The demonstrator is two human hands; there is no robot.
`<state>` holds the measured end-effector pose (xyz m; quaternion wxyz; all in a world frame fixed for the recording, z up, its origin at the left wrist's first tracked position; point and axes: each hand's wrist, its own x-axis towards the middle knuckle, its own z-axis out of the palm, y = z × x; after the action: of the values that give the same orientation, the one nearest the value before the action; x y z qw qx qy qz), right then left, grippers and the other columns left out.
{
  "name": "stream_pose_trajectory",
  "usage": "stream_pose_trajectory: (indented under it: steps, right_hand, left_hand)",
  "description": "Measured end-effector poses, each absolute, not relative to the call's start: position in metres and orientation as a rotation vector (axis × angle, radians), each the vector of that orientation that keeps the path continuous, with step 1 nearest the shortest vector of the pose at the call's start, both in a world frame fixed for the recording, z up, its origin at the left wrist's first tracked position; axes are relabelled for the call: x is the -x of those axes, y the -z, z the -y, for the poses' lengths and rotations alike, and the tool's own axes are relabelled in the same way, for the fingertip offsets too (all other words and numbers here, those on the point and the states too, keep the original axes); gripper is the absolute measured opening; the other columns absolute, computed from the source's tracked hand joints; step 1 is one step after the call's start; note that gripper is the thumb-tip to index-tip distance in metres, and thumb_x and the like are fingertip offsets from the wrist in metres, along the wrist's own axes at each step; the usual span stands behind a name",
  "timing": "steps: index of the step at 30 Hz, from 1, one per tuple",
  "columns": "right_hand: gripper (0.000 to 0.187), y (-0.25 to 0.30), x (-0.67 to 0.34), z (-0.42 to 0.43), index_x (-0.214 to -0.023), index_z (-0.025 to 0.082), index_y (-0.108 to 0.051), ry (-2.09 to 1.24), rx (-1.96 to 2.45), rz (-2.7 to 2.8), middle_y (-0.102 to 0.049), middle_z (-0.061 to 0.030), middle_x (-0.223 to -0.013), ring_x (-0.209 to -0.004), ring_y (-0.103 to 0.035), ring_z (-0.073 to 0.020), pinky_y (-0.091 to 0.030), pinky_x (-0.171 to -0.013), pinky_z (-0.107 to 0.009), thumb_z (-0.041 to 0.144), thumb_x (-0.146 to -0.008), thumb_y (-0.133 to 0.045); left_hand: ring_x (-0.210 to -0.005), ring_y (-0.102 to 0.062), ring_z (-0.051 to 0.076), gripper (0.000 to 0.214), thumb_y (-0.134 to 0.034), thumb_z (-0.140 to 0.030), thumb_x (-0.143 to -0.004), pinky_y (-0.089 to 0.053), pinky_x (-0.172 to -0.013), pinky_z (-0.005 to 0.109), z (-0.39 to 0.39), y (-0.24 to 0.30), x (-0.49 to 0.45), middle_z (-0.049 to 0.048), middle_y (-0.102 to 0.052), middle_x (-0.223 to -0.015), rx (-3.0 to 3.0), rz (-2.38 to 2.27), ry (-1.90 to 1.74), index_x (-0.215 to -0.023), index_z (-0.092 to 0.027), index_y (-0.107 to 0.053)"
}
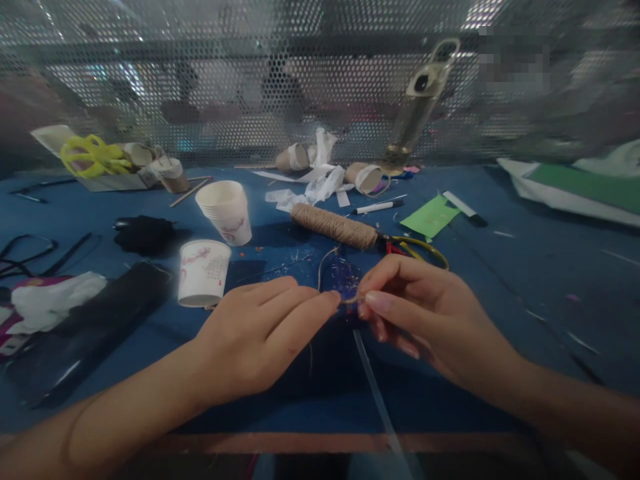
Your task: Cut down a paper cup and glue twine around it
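Observation:
Between my two hands runs a short length of brown twine (349, 301), low over the blue table. My left hand (267, 330) is closed, palm down, with thumb and fingertips pinching one part of the twine. My right hand (415, 307) pinches the other part between thumb and index finger, its remaining fingers curled below. A loop of the twine rises toward a spool of twine (334, 225) lying behind my hands. Just left of my left hand, a printed paper cup (204, 275) stands upside down. Below my right hand, a translucent strip (377, 387) reaches past the table edge.
A stack of paper cups (225, 212) stands behind the upturned cup. Yellow-handled scissors (420, 248), a marker (379, 207) and green paper (431, 216) lie past the right hand. At the back are a clear bottle (417, 107) and a perforated metal screen (240, 87). A black case (100, 320) lies left.

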<state>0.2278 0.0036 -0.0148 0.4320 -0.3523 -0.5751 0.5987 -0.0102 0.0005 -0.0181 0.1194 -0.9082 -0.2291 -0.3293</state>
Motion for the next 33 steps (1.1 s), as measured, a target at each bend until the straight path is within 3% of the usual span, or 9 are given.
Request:
stream_pose_trajectory:
  steps: [5,9,13,16,19,23,29,33]
  right_hand:
    - [0.004,0.014,-0.229,0.000,-0.094,0.021,-0.073,-1.251,0.827,1.555,-0.074,0.0003,-0.078,-0.053,-0.064,-0.0084,-0.046,-0.038,-0.014,0.021,-0.090,-0.075]
    - [0.015,0.013,-0.232,-0.001,-0.097,0.024,-0.079,-0.874,0.755,1.822,-0.078,-0.0009,-0.085,-0.058,-0.068,-0.0084,-0.050,-0.043,-0.016,0.014,-0.092,-0.070]
    - [0.011,0.016,-0.234,-0.005,-0.101,0.023,-0.079,-0.820,0.764,1.849,-0.079,-0.0004,-0.086,-0.057,-0.068,-0.0076,-0.050,-0.042,-0.017,0.021,-0.097,-0.070]
    - [0.012,0.019,-0.236,-0.007,-0.106,0.025,-0.078,-0.756,0.766,1.879,-0.079,0.0016,-0.086,-0.058,-0.069,-0.0073,-0.057,-0.051,-0.018,0.021,-0.100,-0.068]
    - [0.013,0.019,-0.237,-0.006,-0.106,0.027,-0.077,-0.542,0.797,1.977,-0.081,0.0024,-0.086,-0.067,-0.075,-0.0102,-0.062,-0.063,-0.021,0.022,-0.101,-0.066]
    - [0.012,0.013,-0.237,-0.007,-0.103,0.028,-0.076,-0.207,0.785,2.117,-0.083,0.0022,-0.085,-0.068,-0.077,-0.0128,-0.063,-0.068,-0.023,0.026,-0.102,-0.064]
    - [0.011,0.011,-0.237,-0.011,-0.099,0.026,-0.074,-0.052,0.800,2.161,-0.083,0.0016,-0.085,-0.065,-0.077,-0.0121,-0.058,-0.061,-0.021,0.028,-0.103,-0.064]
    - [0.009,0.012,-0.238,-0.011,-0.098,0.025,-0.072,-0.064,0.801,2.182,-0.082,0.0018,-0.083,-0.063,-0.075,-0.0121,-0.058,-0.058,-0.022,0.024,-0.102,-0.064]
  left_hand:
    - [-0.076,-0.074,0.019,0.019,-0.048,-0.012,-0.106,-0.057,-0.066,0.028,0.000,0.016,0.009,0.0097,-0.083,-0.094,2.631,0.616,0.973,-0.117,-0.012,-0.064]
    - [-0.077,-0.076,0.015,0.019,-0.050,-0.012,-0.106,-0.059,-0.070,0.023,0.002,0.012,0.005,0.0041,-0.084,-0.091,2.758,0.833,1.065,-0.112,-0.018,-0.067]
    - [-0.080,-0.079,0.014,0.015,-0.057,-0.014,-0.103,-0.062,-0.081,0.020,0.002,0.007,0.003,0.0009,-0.084,-0.092,2.901,1.025,1.143,-0.108,-0.018,-0.071]
    - [-0.078,-0.078,0.013,0.013,-0.062,-0.013,-0.101,-0.061,-0.081,0.017,0.000,0.005,0.003,-0.0010,-0.084,-0.091,2.986,1.094,1.163,-0.108,-0.017,-0.072]
    - [-0.075,-0.077,0.013,0.015,-0.062,-0.012,-0.100,-0.061,-0.080,0.018,0.000,0.005,0.004,-0.0015,-0.084,-0.091,3.012,1.128,1.169,-0.108,-0.018,-0.073]
    - [-0.077,-0.077,0.014,0.016,-0.059,-0.018,-0.103,-0.061,-0.082,0.020,0.001,0.007,0.004,0.0001,-0.083,-0.090,2.966,1.120,1.149,-0.108,-0.018,-0.074]
    - [-0.072,-0.075,0.015,0.024,-0.052,-0.023,-0.108,-0.058,-0.072,0.022,-0.002,0.010,0.005,0.0020,-0.080,-0.079,2.802,1.018,1.080,-0.106,-0.016,-0.075]
    - [-0.073,-0.076,0.016,0.028,-0.047,-0.023,-0.110,-0.055,-0.067,0.024,-0.003,0.012,0.006,0.0027,-0.080,-0.084,2.745,0.950,1.010,-0.109,-0.015,-0.074]
